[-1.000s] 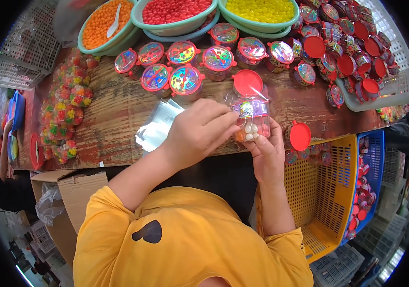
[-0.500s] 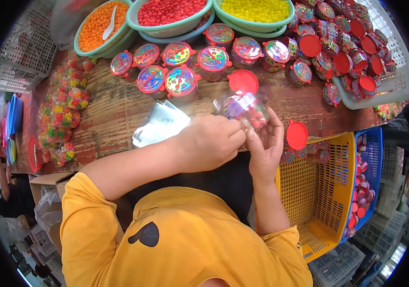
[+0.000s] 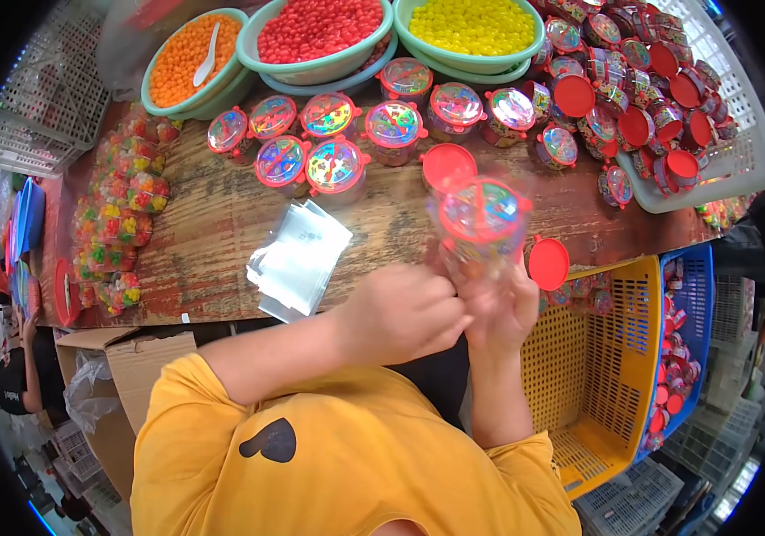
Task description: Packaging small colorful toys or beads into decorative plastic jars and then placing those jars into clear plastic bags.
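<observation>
Clear plastic with red trim: one round lidded jar (image 3: 485, 214), motion-blurred, at the dial's centre in the head view, 12 o'clock pointing away from the wearer. Right hand (image 3: 500, 308), 6 o'clock: gripping the jar's lower part. Left hand (image 3: 407, 308), 7 o'clock: fingers curled, just beside the jar; whether they pinch anything, I cannot tell. Clear sleeves (image 3: 305, 253), loosely stacked, 9 o'clock. Red disc (image 3: 549, 263), 4 o'clock, near the right hand. Yellow crate (image 3: 584, 348), 5 o'clock. Heaped jars (image 3: 637, 89), 2 o'clock. Basin of yellow sweets (image 3: 467, 62), 12 o'clock.
</observation>
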Tool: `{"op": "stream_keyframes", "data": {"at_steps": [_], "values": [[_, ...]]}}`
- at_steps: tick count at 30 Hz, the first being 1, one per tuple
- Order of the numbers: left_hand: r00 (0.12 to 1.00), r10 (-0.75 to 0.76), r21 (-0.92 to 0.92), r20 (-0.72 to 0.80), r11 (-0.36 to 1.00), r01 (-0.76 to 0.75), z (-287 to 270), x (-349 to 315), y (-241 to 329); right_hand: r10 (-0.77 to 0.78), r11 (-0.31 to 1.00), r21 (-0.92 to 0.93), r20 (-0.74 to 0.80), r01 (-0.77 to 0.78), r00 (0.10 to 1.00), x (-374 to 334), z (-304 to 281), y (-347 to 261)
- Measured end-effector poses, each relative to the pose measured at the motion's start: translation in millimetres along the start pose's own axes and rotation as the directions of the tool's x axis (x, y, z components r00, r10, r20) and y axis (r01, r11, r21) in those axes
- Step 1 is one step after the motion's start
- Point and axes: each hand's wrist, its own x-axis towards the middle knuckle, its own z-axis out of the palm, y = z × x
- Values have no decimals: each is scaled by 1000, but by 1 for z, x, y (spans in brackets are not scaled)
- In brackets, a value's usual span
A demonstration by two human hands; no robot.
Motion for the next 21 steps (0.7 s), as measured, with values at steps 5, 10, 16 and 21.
{"op": "stream_keyframes", "data": {"at_steps": [5, 10, 16, 21], "values": [[867, -484, -490, -120, 788, 372, 3, 8, -7, 160, 985, 66, 3, -160, 987, -17, 8, -8], [902, -431, -395, -16, 832, 390, 24, 0, -5, 109, 993, 33, 29, -110, 994, -27, 9, -7], [941, -335, -240, -37, 918, 317, 31, -1, 1, 217, 911, 329, 131, -248, 968, -41, -44, 2], [956, -294, -230, 19, 929, 290, 33, 9, 6, 215, 977, -26, 106, -213, 971, -42, -38, -18]]}}
